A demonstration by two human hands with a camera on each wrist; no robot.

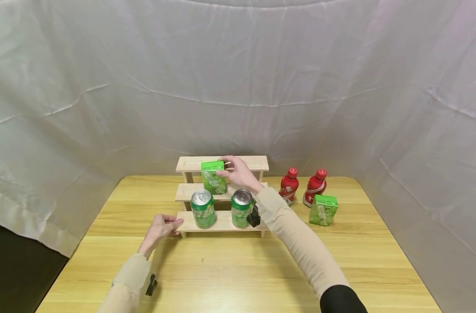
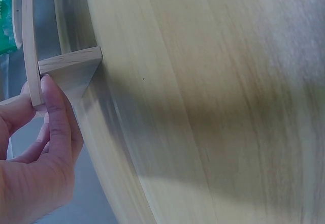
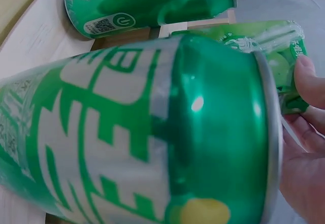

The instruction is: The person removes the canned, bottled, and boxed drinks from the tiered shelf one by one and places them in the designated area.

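A three-tier wooden shelf [image 1: 222, 221] stands on the table. My left hand [image 1: 161, 230] pinches the left end of its lowest board [image 2: 31, 46] between thumb and fingers. On the middle tier is a green juice box [image 1: 214, 178], upright, and my right hand [image 1: 239, 173] grips it by its right side. The right wrist view has the thumb on the front of that juice box [image 3: 277, 64], with fingers behind. Two green soda cans stand on the lowest board, a left can [image 1: 203, 209] and a right can [image 1: 241, 211] below my right wrist.
Right of the shelf, two red bottles stand on the wooden table [image 1: 222, 278]: a nearer-shelf bottle [image 1: 288, 187] and a farther one [image 1: 315, 186]. A second green juice box [image 1: 323, 211] stands in front of them. A pale curtain [image 1: 238, 87] encloses the back and sides.
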